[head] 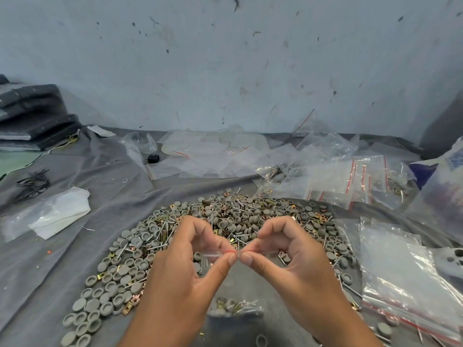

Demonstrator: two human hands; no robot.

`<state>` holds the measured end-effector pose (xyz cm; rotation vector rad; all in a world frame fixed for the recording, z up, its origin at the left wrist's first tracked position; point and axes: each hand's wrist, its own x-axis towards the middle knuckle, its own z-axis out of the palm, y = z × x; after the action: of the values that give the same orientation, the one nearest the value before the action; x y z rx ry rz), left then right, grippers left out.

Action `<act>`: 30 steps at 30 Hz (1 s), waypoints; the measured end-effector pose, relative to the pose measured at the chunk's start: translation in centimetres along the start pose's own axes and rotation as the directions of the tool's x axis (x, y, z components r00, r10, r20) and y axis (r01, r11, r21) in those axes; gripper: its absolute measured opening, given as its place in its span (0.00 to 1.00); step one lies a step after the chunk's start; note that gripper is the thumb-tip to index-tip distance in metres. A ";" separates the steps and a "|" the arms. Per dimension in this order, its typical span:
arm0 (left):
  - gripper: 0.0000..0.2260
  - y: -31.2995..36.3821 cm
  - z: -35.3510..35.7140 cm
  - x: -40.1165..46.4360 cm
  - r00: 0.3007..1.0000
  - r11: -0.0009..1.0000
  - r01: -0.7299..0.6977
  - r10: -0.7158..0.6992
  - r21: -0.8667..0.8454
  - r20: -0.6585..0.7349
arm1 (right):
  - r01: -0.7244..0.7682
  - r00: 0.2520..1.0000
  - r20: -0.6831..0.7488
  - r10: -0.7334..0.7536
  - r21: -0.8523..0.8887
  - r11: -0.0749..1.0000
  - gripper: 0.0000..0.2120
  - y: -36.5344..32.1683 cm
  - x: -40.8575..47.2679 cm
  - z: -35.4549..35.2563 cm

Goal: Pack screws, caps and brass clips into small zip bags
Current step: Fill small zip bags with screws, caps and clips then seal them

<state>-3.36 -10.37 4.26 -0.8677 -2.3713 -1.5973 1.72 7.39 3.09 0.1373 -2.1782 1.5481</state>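
A small clear zip bag [238,289] hangs between my hands, its red-lined top edge held at the middle of the view. My left hand [190,266] pinches that top edge between thumb and fingers. My right hand [283,259] pinches the same edge just to the right, thumbs almost touching. In the bottom of the bag lie a few screws, caps and brass clips [238,306]. Behind and around my hands spreads a wide heap of grey caps [117,271], silver screws [238,209] and brass clips [160,221] on a grey cloth [112,196].
Empty zip bags [400,284] with red strips lie at the right. Filled bags [338,181] pile up at the back right, flat clear bags [213,151] at the back middle. A white folded bag [57,214] and black ties [32,184] lie left. Dark foam pieces [32,116] are stacked far left.
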 end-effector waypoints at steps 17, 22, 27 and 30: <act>0.10 -1.9 -0.5 0.8 0.924 0.980 0.112 -0.163 -0.164 -0.346 | -0.177 0.895 -0.422 0.145 -0.037 0.983 0.07 -0.7 13.5 -4.1; 0.12 -1.3 -0.1 1.1 0.942 0.979 0.114 -0.161 -0.169 -0.294 | -0.459 0.707 -0.569 0.421 0.084 0.884 0.05 2.5 16.1 -13.7; 0.11 -1.2 0.2 1.0 0.941 0.974 0.120 -0.174 -0.194 -0.292 | -0.583 0.765 -0.531 0.365 -0.328 0.743 0.06 5.0 5.4 -19.0; 0.13 -1.0 0.3 0.9 0.944 0.972 0.120 -0.174 -0.201 -0.281 | -0.535 0.816 -0.292 0.498 -0.707 0.462 0.13 6.1 -1.9 -20.2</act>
<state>-4.58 -10.01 3.78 -0.4417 -2.1482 -1.8741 7.57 27.71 2.21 -0.9237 -2.7889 0.6590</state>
